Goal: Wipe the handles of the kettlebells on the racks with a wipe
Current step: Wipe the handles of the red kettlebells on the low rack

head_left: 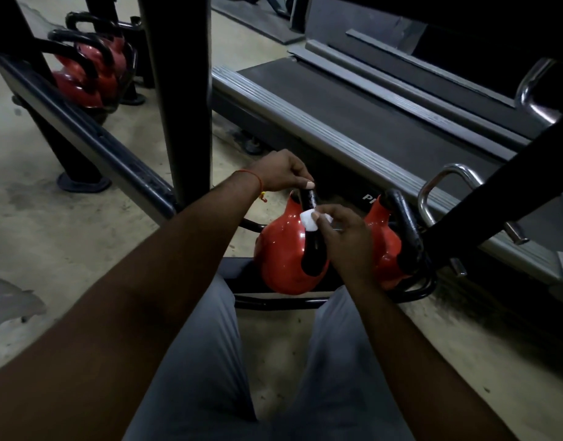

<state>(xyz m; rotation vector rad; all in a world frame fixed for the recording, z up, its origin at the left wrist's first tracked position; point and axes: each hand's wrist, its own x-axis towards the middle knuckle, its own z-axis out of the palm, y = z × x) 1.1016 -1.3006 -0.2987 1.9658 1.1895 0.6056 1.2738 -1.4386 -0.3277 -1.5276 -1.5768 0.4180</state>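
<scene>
On near rack point(274, 302): two red kettlebells point(280, 249); handle point(307, 199) runs away from me, my left hand point(280, 173) pinching it, right hand point(347, 240) pinching one wipe point(308, 220).

kettlebell point(281, 249): red, on rack point(274, 303) | handle point(308, 201): black | wipe point(308, 220): white, against handle | second kettlebell point(389, 249): red, just beside

black post point(178, 100) crowds left, treadmill point(353, 122) behind

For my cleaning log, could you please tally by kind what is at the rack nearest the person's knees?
red kettlebells: 2
white wipe: 1
hands: 2, left hand gripping a kettlebell handle, right hand pinching the wipe
Total: 5
</scene>
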